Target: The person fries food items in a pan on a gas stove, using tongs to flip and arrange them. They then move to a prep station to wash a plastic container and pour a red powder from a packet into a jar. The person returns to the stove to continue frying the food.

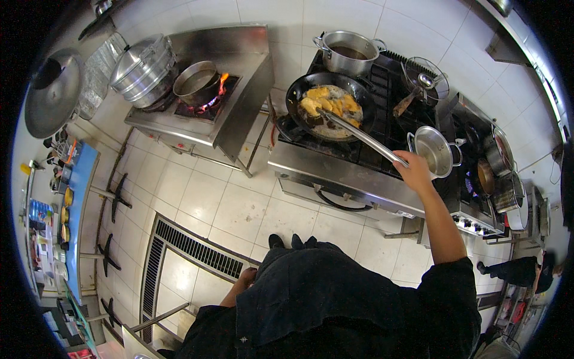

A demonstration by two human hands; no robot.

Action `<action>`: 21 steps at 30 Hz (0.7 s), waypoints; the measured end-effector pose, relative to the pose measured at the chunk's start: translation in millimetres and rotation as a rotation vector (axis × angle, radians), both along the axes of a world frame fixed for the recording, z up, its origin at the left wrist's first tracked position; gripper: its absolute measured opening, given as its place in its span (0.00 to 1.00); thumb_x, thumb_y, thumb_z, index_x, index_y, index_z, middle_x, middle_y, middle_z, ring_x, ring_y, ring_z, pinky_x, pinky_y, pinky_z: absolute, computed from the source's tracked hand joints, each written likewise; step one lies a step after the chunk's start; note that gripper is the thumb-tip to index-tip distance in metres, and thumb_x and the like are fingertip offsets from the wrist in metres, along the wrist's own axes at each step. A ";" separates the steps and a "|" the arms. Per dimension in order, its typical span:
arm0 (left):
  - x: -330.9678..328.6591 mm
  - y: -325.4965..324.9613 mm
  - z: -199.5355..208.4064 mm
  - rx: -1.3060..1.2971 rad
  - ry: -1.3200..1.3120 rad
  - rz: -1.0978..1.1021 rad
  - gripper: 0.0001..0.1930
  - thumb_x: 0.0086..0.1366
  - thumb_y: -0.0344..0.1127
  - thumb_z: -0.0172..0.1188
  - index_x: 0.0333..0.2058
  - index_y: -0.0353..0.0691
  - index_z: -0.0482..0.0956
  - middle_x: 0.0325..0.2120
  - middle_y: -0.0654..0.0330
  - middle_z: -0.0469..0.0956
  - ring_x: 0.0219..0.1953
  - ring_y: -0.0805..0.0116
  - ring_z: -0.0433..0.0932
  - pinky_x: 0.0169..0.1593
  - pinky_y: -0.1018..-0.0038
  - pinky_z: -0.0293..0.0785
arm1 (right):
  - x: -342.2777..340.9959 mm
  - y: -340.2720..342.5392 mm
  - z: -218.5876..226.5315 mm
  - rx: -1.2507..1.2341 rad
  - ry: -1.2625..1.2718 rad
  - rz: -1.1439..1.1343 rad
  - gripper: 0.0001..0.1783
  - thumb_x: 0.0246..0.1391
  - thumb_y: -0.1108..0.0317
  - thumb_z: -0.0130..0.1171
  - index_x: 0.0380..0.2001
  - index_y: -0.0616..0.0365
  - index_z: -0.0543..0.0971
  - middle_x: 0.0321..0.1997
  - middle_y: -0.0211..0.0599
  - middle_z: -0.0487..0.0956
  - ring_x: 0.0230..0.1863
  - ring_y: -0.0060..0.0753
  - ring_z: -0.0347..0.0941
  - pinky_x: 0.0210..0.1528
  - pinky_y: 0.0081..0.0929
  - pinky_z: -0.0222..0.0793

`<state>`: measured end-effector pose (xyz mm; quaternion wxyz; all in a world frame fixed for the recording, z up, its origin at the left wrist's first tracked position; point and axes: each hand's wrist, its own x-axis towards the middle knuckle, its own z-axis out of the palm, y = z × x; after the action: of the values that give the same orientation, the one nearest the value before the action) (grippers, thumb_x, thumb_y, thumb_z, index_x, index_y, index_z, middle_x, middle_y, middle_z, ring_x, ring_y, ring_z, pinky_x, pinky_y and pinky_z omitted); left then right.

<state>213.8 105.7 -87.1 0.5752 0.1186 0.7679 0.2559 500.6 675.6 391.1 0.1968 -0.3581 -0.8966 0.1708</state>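
My right hand (414, 170) is closed round the end of a long steel cooking utensil (368, 139). The utensil slants down to the left into a black wok (363, 96), where its tip is lost among the food, so its kind is unclear. Several golden-yellow fried pieces (335, 103) lie in bubbling, foamy oil in the wok. Just right of my right hand is a two-handled steel pot (431, 151). My left hand (246, 277) hangs low beside my dark apron (317, 293), away from the stove; its fingers are mostly hidden.
Behind the wok stands a large pot of dark liquid (350, 52). A wire strainer (439, 78) and a ladle (426, 81) lie on the grates. Flames lick a pan (196, 84) on the left burner, beside a lidded steamer (143, 70). Another person (517, 272) is at far right.
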 end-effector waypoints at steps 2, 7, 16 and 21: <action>5.6 -3.4 -2.8 -0.053 -0.116 0.098 0.20 0.52 0.40 0.55 0.44 0.40 0.75 0.41 0.51 0.76 0.46 0.52 0.73 0.49 0.64 0.70 | 4.3 -12.0 15.3 0.335 -0.136 0.091 0.16 0.51 0.65 0.54 0.45 0.52 0.75 0.32 0.37 0.78 0.28 0.33 0.75 0.28 0.29 0.71; -10.6 -14.6 -24.9 0.417 0.506 -0.957 0.18 0.52 0.40 0.55 0.43 0.46 0.76 0.42 0.54 0.76 0.47 0.52 0.72 0.51 0.64 0.69 | 16.8 -43.8 61.2 0.429 -0.434 0.052 0.15 0.50 0.65 0.52 0.43 0.50 0.76 0.32 0.35 0.75 0.33 0.34 0.76 0.32 0.30 0.74; -17.4 5.0 17.8 0.287 0.233 -0.513 0.14 0.52 0.40 0.53 0.36 0.44 0.79 0.38 0.51 0.77 0.44 0.50 0.74 0.47 0.61 0.71 | 34.2 -62.5 102.8 0.346 -0.393 -0.001 0.17 0.46 0.69 0.58 0.42 0.53 0.76 0.32 0.36 0.76 0.29 0.43 0.75 0.32 0.35 0.70; -19.3 4.0 32.8 0.298 0.181 -0.497 0.13 0.52 0.40 0.53 0.35 0.43 0.79 0.38 0.51 0.77 0.44 0.52 0.74 0.47 0.62 0.72 | 38.7 -60.1 108.2 0.145 -0.290 -0.084 0.17 0.47 0.65 0.57 0.42 0.54 0.77 0.40 0.45 0.77 0.38 0.48 0.74 0.42 0.37 0.68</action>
<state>194.5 109.6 -54.3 0.5255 0.4082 0.7176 0.2056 539.3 615.5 499.3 0.0978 -0.4012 -0.9097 0.0440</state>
